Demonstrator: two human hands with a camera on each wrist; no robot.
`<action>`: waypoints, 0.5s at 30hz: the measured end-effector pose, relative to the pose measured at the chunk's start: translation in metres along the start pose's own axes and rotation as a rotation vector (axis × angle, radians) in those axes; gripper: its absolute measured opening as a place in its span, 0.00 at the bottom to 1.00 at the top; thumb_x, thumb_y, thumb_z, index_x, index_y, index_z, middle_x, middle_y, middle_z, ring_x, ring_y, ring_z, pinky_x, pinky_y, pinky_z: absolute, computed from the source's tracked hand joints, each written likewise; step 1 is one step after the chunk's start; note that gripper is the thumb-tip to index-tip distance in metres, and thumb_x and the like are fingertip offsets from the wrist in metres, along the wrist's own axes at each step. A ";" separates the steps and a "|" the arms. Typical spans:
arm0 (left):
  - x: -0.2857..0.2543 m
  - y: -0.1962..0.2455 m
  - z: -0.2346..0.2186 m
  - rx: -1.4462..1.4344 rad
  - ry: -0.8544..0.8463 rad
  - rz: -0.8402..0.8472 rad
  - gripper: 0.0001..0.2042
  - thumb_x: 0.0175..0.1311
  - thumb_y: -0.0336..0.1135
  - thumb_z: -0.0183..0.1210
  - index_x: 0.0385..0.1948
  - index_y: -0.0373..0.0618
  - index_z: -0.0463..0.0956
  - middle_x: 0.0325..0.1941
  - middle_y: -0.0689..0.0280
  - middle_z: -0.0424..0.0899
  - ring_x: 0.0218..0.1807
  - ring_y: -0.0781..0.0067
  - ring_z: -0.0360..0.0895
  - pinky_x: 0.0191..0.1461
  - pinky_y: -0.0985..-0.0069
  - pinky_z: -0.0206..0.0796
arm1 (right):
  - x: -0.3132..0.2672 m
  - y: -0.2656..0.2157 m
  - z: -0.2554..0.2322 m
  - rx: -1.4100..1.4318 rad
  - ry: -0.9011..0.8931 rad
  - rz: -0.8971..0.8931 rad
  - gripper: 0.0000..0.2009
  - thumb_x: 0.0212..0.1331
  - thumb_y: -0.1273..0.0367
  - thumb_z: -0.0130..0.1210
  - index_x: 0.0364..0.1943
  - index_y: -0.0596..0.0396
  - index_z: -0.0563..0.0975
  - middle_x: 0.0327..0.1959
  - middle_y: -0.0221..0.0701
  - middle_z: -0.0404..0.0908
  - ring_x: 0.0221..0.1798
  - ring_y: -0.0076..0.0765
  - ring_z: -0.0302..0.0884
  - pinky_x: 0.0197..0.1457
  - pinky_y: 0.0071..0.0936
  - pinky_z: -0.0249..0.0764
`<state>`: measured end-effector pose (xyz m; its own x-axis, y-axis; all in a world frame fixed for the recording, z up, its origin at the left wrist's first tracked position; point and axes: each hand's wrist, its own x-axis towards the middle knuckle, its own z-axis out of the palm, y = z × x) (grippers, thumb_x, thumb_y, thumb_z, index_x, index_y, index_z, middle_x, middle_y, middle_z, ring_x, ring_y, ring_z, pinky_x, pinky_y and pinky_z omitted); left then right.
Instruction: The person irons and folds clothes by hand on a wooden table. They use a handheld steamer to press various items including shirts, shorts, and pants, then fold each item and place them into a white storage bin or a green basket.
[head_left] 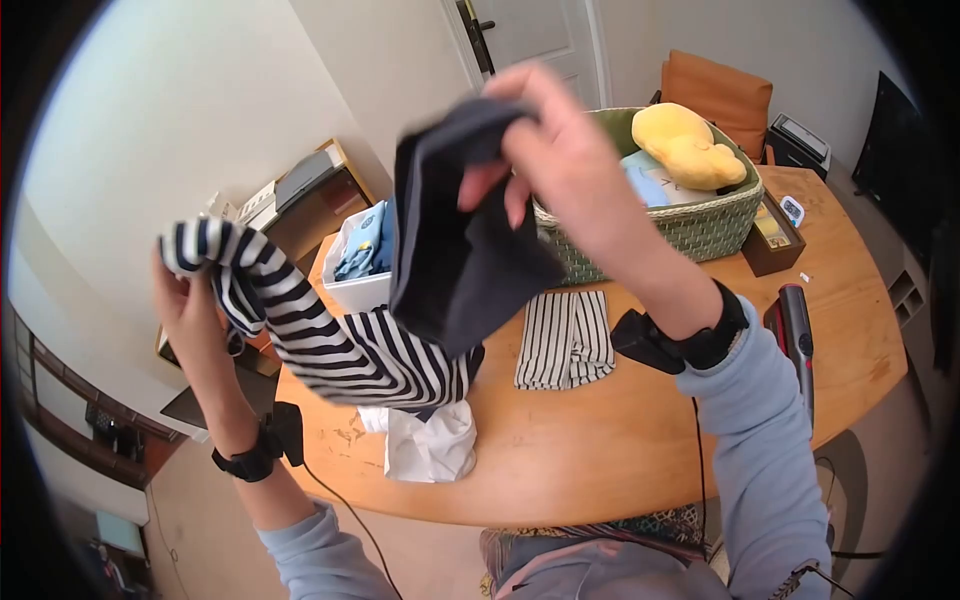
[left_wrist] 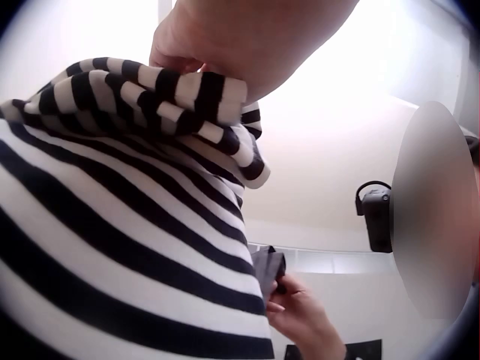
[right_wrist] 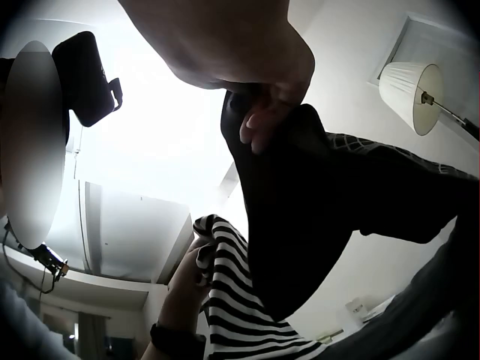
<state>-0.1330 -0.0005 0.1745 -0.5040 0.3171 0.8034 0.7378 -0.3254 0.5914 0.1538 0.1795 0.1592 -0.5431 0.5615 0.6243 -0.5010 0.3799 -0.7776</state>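
My left hand [head_left: 190,310] grips one end of a black-and-white striped garment [head_left: 330,350], which hangs in loose folds over the table. In the left wrist view the striped cloth [left_wrist: 112,225] drapes widely below the fingers. Higher up, my right hand [head_left: 570,165] pinches the edge of dark grey cloth [head_left: 500,280], its fingers partly inside an opening. The dark cloth [right_wrist: 300,217] droops below the right hand and overlaps the striped cloth in the head view; I cannot tell whether the two are one garment. A crumpled white cloth [head_left: 430,445] lies beneath them on the table.
Folded striped cloth [head_left: 565,340] lies mid-table. Behind stand a green woven basket [head_left: 660,225] with a yellow plush toy [head_left: 685,145] and a white bin [head_left: 355,290] of blue clothes. A brown box [head_left: 775,240] and a grey-and-red handheld device [head_left: 795,340] are at right.
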 end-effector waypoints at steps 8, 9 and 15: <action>-0.120 -0.066 -0.024 0.634 -0.781 0.049 0.20 0.48 0.29 0.65 0.45 0.43 0.70 0.46 0.55 0.70 0.49 0.52 0.69 0.51 0.63 0.64 | -0.111 0.142 -0.063 -1.245 -0.707 0.423 0.30 0.50 0.67 0.60 0.59 0.53 0.64 0.43 0.44 0.75 0.49 0.51 0.71 0.53 0.40 0.70; -0.139 -0.062 -0.020 0.505 -0.922 -0.068 0.22 0.46 0.31 0.67 0.45 0.44 0.70 0.46 0.55 0.70 0.51 0.53 0.68 0.54 0.62 0.62 | -0.127 0.157 -0.066 -1.218 -0.672 0.332 0.28 0.48 0.67 0.62 0.56 0.53 0.66 0.42 0.42 0.74 0.50 0.50 0.70 0.52 0.40 0.69; -0.215 -0.058 0.021 0.667 -1.109 0.320 0.18 0.46 0.37 0.64 0.40 0.49 0.71 0.37 0.65 0.71 0.44 0.63 0.70 0.46 0.68 0.61 | -0.148 0.183 -0.047 -1.412 -0.621 -0.188 0.15 0.38 0.67 0.62 0.35 0.48 0.73 0.35 0.31 0.72 0.44 0.38 0.69 0.43 0.35 0.65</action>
<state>-0.0582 -0.0309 -0.0344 0.1262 0.9650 0.2299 0.9919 -0.1264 -0.0136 0.1740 0.2003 -0.0787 -0.9102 0.1822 0.3719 0.2340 0.9672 0.0988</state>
